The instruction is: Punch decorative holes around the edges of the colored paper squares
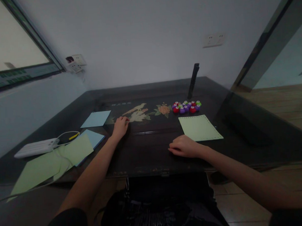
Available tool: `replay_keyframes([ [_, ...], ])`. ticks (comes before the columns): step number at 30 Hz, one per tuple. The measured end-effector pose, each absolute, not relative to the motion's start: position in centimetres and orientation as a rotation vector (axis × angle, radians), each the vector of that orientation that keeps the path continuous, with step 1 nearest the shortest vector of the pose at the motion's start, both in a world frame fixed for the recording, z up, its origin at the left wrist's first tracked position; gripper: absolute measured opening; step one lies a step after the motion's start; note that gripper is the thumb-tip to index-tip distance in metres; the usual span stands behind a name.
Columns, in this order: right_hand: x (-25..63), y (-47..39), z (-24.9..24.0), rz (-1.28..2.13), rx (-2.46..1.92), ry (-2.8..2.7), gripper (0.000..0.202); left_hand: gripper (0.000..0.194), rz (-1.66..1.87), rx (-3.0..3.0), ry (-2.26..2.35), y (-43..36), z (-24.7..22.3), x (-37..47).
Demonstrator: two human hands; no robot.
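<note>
My left hand [121, 126] rests on the dark tabletop with its fingers curled in, beside the painted bird picture and to the right of a light blue sheet [97, 119]. Nothing shows in it. Loosely closed, my right hand [184, 146] lies on the table at the near left corner of a pale green sheet [200, 128] with small marks along its edges. No object is visible in these fingers either. Beyond that sheet sits a cluster of several small red, purple and green toy pieces with eye-like tops [186, 107].
A black upright stick-like object [193, 80] stands behind the toys. At left lie a white power bank [33, 148] with cables, green sheets [40, 169] and a blue sheet [94, 139]. A dark flat object [246, 129] lies at right. Wall sockets [213, 40] are behind.
</note>
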State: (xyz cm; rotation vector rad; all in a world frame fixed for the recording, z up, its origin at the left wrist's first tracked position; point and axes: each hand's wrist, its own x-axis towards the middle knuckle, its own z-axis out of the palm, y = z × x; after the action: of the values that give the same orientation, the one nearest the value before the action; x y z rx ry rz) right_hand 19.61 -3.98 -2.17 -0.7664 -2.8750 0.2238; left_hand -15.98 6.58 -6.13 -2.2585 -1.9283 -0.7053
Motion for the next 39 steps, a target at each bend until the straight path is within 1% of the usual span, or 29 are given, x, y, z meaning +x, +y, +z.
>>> replay_keyframes([
  [5, 19.5, -4.0, -1.9, 0.248, -0.779, -2.882, 0.031, 0.021, -0.833, -2.265, -1.871, 6.6, -5.2, -16.3],
  [11, 19.6, -4.0, -2.0, 0.264, -0.781, -2.883, 0.032, 0.026, -0.927, -2.154, -1.995, 6.3, -2.9, -17.8],
  [14, 19.6, -3.9, -2.1, 0.261, -0.779, -2.885, 0.031, 0.03, -0.76, -2.18, -2.098, 5.8, -2.3, -18.6],
  [17, 19.5, -4.0, -2.0, 0.276, -0.775, -2.881, 0.032, 0.046, -0.465, -2.22, -2.167, 5.0, -2.3, -18.9],
  [19, 19.5, -4.0, -2.0, 0.28, -0.777, -2.878, 0.032, 0.051, -0.314, -2.217, -2.203, 4.6, -2.4, -18.7],
  [22, 19.5, -4.0, -1.9, 0.268, -0.784, -2.878, 0.032, 0.042, -0.229, -2.223, -2.215, 4.3, -2.5, -18.3],
  [24, 19.5, -4.0, -2.0, 0.262, -0.784, -2.877, 0.032, 0.033, -0.254, -2.212, -2.218, 4.4, -2.5, -18.0],
  [27, 19.6, -3.9, -2.1, 0.257, -0.773, -2.878, 0.033, 0.026, -0.305, -2.17, -2.248, 4.5, -2.3, -17.8],
  [34, 19.6, -3.9, -2.0, 0.262, -0.775, -2.879, 0.032, 0.025, -0.489, -2.108, -2.259, 4.2, -1.3, -18.1],
  [39, 19.5, -4.0, -2.0, 0.272, -0.769, -2.867, 0.032, 0.029, -0.498, -2.08, -2.352, 3.9, -0.5, -18.0],
])
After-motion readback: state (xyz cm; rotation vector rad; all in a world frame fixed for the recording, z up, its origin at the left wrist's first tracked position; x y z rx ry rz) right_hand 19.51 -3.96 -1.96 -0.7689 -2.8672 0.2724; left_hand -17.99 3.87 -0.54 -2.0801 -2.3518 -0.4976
